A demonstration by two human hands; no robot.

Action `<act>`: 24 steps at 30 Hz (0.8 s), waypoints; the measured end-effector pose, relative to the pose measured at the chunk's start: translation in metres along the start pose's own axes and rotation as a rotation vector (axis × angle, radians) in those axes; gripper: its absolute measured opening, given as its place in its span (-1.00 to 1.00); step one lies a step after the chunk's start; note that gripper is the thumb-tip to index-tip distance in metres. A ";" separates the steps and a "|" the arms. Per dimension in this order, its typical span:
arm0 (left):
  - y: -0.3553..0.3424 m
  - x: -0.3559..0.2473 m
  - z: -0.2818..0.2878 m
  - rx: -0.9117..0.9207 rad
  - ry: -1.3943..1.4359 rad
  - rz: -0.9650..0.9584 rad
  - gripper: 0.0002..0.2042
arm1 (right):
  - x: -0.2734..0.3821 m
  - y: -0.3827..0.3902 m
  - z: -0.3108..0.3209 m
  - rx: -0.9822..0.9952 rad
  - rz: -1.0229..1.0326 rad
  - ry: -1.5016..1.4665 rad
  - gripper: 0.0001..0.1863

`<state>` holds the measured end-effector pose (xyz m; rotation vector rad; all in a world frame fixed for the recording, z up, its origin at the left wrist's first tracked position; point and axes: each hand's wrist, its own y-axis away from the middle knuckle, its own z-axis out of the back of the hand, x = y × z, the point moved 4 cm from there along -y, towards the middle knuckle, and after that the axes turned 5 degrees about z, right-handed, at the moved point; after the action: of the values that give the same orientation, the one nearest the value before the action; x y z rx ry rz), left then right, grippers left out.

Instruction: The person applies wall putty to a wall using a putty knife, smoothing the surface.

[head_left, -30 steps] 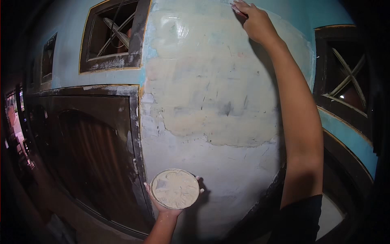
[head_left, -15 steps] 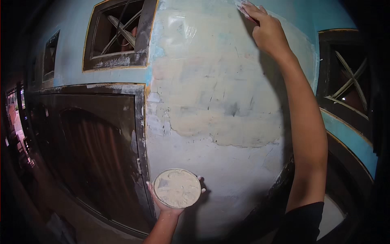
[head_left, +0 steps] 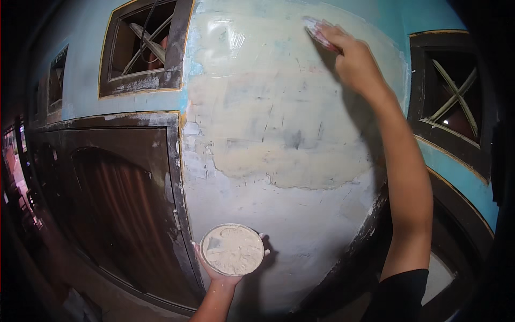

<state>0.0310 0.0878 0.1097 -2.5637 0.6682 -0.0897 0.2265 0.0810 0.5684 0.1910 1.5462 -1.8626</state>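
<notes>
My left hand [head_left: 224, 277] is wrapped from below round a round tub [head_left: 203, 260] of cream putty [head_left: 236, 255], low in front of the wall. A greyish flat patch shows at the left of the putty. High on the right, my right hand [head_left: 354, 59] is closed on a putty knife [head_left: 316, 31], its whitish blade at the wall surface. Motion smears the blade and fingers, and its handle is mostly hidden. Before both hands, the wall has a wide coat of cream putty [head_left: 279, 123], glossy and wet-looking at the upper left, with a ragged lower edge.
A dark wooden door [head_left: 112, 188] stands at the left, its frame reaching the wall's edge. Above it is a small window [head_left: 142, 45] with crossed slats. Another crossed-slat window [head_left: 453, 96] sits at the right in blue wall. Below the putty, the wall [head_left: 257, 201] is pale grey.
My right hand has moved down the wall with the putty knife. The view has turned slightly to the right, while my left hand holds the tub in nearly the same place.
</notes>
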 end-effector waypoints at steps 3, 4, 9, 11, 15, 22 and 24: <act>-0.002 0.008 -0.002 -0.023 -0.055 0.009 0.08 | -0.061 -0.016 0.036 -0.093 -0.067 0.175 -0.34; -0.001 0.009 -0.004 -0.022 -0.055 0.011 0.08 | -0.069 -0.017 0.036 -0.060 -0.109 0.215 -0.32; -0.002 0.013 -0.003 -0.029 -0.148 -0.010 0.07 | -0.058 0.046 0.008 0.024 -0.168 0.171 -0.26; 0.001 0.011 0.004 -0.093 -0.143 -0.044 0.08 | -0.031 0.070 -0.007 0.092 -0.155 0.155 -0.23; 0.002 0.014 -0.006 -0.060 -0.124 -0.065 0.07 | -0.020 0.078 0.007 0.087 -0.114 -0.002 -0.24; -0.004 0.028 -0.005 -0.025 -0.056 -0.062 0.06 | -0.112 0.026 0.064 -0.132 -0.167 0.276 -0.25; -0.005 0.026 -0.002 -0.072 -0.165 -0.080 0.06 | -0.110 0.040 0.044 -0.038 -0.190 0.225 -0.24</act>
<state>0.0562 0.0784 0.1121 -2.6308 0.5160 0.1198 0.3459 0.0846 0.6058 0.2513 1.8050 -2.0128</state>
